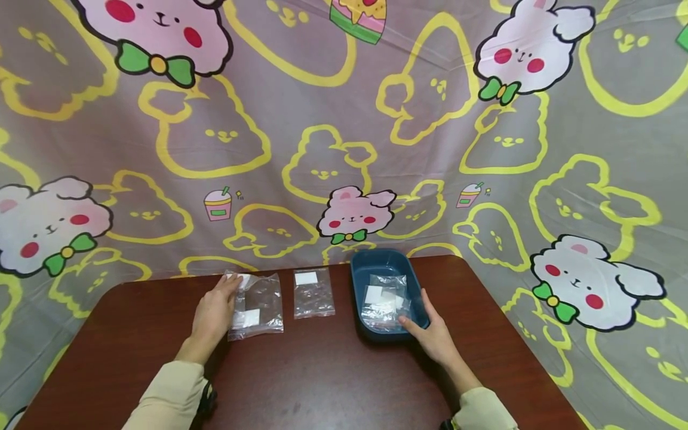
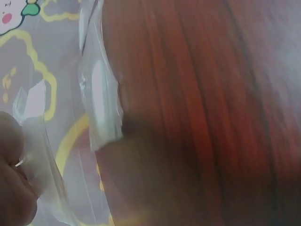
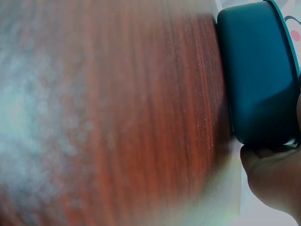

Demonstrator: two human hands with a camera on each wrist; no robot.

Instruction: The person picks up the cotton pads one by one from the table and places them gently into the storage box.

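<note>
At the table's left side my left hand [image 1: 214,306] pinches the upper left of a clear plastic bag [image 1: 266,301]. A white label [image 1: 251,318] shows on its lower part. In the left wrist view, curled fingers [image 2: 14,174] hold clear film with a white patch. My right hand [image 1: 434,333] grips the near right side of a dark blue plastic bin [image 1: 359,263], thumb over the rim and fingers along the outer wall. Inside the bin lie clear bags [image 1: 384,301] with white labels. The right wrist view shows the bin's outer side [image 3: 261,70] with the hand [image 3: 273,181] at it.
Between the two hands another clear bag [image 1: 314,298] with a white label lies flat on the brown wooden table [image 1: 322,370]. A patterned cloth [image 1: 301,143] with cartoon rabbits hangs behind the table's back edge and along its sides.
</note>
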